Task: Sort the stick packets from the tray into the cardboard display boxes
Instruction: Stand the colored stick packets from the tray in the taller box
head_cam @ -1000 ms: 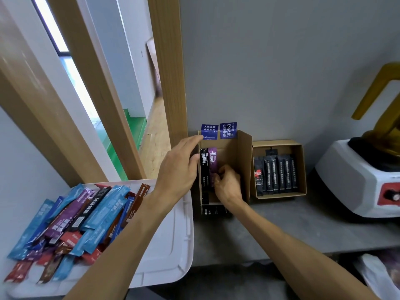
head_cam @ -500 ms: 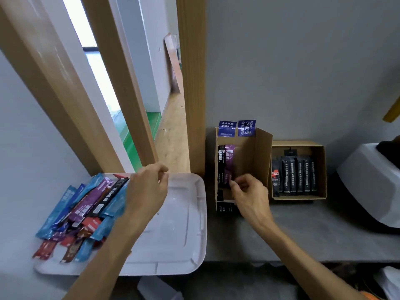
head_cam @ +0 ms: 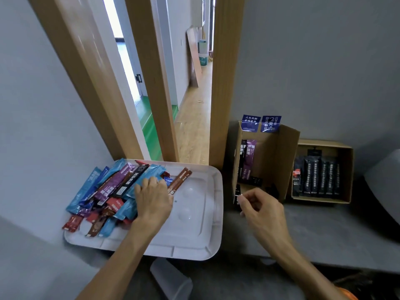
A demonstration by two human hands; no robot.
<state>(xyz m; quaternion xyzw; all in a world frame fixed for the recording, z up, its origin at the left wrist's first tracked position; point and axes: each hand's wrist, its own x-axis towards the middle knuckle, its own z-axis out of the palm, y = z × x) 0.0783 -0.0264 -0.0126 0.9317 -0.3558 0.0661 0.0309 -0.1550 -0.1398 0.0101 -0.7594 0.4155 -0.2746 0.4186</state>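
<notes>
1. The left hand (head_cam: 153, 198) lies palm down on the packets (head_cam: 104, 191) heaped at the tray's (head_cam: 201, 224) 9 o'clock side. Its fingers are bent over them, and I cannot tell if it grips one.
2. The right hand (head_cam: 262, 211) hovers at 6 o'clock of the tall box (head_cam: 283, 161), fingers loosely curled, holding nothing.
3. The low box (head_cam: 346, 174), at the tall box's 3 o'clock, holds black packets (head_cam: 318, 178).

Your left hand (head_cam: 153, 200) and right hand (head_cam: 263, 213) were bare, as were both forearms (head_cam: 121, 256). A scrap of orange (head_cam: 346, 295) beside your right arm was perhaps clothing, too blurred to tell.
</notes>
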